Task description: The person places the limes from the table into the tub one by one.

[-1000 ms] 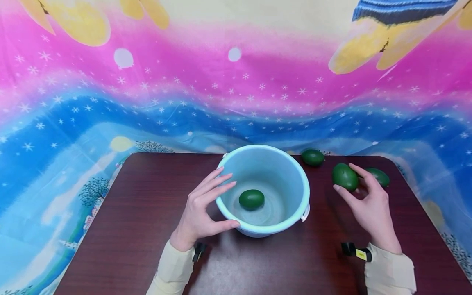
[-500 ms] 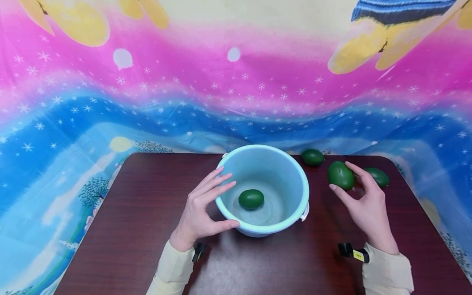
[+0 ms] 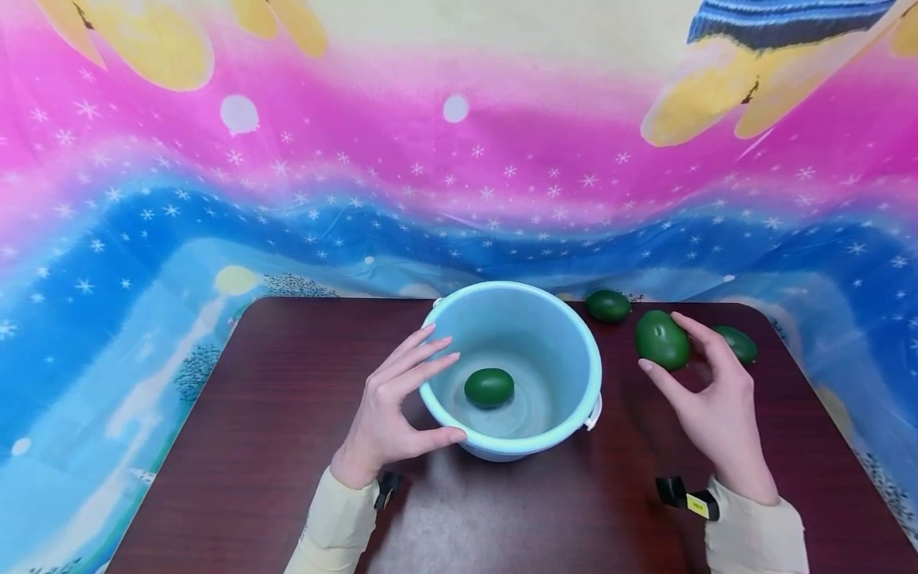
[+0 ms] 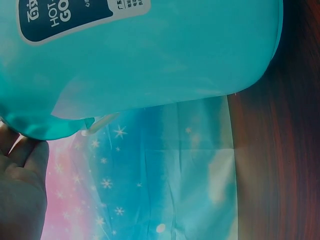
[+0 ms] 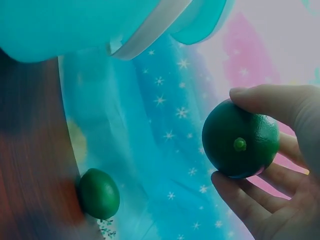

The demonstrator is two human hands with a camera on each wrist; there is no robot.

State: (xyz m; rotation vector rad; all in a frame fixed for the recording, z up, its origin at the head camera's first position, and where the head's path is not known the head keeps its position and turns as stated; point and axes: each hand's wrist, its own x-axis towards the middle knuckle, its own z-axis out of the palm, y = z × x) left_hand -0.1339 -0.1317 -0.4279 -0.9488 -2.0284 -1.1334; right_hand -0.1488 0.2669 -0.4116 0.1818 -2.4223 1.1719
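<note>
My right hand (image 3: 720, 399) grips a dark green avocado (image 3: 662, 340) between thumb and fingertips, up off the table at the right. Its pale stem nub faces the camera in the right wrist view, where the avocado (image 5: 235, 145) looks round. My left hand (image 3: 394, 406) is at the near left side of a light blue bucket (image 3: 590, 351), fingers spread and fairly straight, thumb along the front rim. The left wrist view has the fingertips (image 4: 36, 155) right at the bucket's rim. Another avocado (image 3: 489, 388) lies on the bucket's floor.
At the table's back edge, just right of the bucket, lies an avocado (image 3: 608, 306). One more avocado (image 3: 736, 344) is partly hidden behind my right hand. The bucket's white handle (image 3: 594, 413) hangs down its side. A printed cloth (image 3: 459, 183) hangs behind the dark wooden table (image 3: 287, 383).
My right hand has moved slightly left and up with the avocado, mostly before the half-second-old frame. The left hand and the bucket stay where they were.
</note>
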